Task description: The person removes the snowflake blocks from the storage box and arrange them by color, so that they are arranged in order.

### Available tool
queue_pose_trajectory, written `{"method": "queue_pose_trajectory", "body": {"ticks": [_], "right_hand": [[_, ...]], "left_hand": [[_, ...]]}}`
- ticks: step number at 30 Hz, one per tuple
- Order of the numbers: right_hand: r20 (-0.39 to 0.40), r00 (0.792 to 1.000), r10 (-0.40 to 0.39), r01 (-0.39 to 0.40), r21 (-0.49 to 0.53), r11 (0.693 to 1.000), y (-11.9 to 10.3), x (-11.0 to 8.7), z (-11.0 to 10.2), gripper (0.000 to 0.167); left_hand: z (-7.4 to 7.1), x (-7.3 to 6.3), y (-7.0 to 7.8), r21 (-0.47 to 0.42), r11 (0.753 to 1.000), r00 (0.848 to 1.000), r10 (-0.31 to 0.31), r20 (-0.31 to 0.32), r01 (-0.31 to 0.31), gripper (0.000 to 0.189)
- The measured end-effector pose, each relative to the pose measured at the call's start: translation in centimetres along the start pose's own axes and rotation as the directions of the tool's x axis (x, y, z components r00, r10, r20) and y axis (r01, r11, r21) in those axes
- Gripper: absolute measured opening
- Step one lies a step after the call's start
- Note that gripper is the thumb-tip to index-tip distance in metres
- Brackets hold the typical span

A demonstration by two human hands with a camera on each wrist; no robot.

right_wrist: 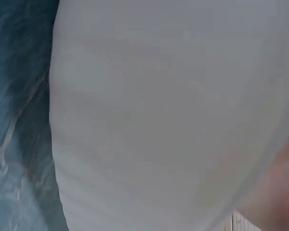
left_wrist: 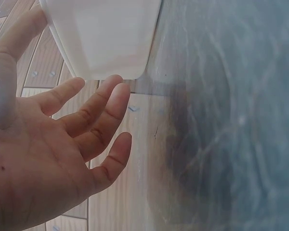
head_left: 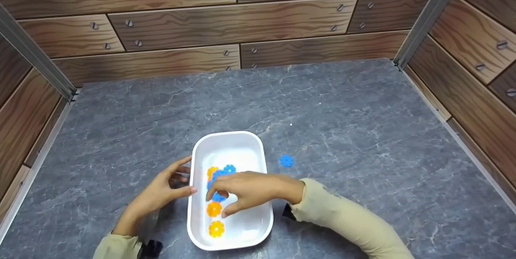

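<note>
Beige sleeves [head_left: 346, 218] lie nearest in the head view, one on each forearm. Between them a white tray [head_left: 246, 226] stands on the grey table [head_left: 383, 130]. Left hand [head_left: 160, 191] is at the tray's left side, its thumb touching the rim, its fingers apart and loosely bent outside. Right hand [head_left: 252, 189] is over the tray, thumb and forefinger apart near an orange disc. Orange discs [head_left: 216, 228] and blue discs [head_left: 229, 169] lie in the tray's left half, some partly covered by that hand. A lone disc [head_left: 286, 160], blue, lies on the table just right of the tray. Plank-patterned walls [head_left: 242, 21] rise around.

From the left wrist, the left palm is nearest, fingers spread and slightly curved, thumb tip against the tray.

From the right wrist, the tray's blurred side fills most of the view; the right hand shows only as a blur at the lower right, so its grip cannot be told there.
</note>
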State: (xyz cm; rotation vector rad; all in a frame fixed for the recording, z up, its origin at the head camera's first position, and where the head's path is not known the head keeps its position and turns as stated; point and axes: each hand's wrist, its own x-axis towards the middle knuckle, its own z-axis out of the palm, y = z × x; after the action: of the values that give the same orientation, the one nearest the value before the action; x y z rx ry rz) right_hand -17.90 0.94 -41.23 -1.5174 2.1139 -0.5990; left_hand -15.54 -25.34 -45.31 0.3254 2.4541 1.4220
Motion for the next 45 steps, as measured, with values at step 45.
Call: {"method": "queue_pose_trajectory", "body": {"ticks": [45], "right_hand": [[0.228,0.969,0.093,-0.038,-0.236,0.971,0.3,2.5,3.3,0.041]], "left_hand": [[0.1,-0.1,0.1,-0.014,1.000,1.000,-0.007,-0.001,0.007,0.079]]}}
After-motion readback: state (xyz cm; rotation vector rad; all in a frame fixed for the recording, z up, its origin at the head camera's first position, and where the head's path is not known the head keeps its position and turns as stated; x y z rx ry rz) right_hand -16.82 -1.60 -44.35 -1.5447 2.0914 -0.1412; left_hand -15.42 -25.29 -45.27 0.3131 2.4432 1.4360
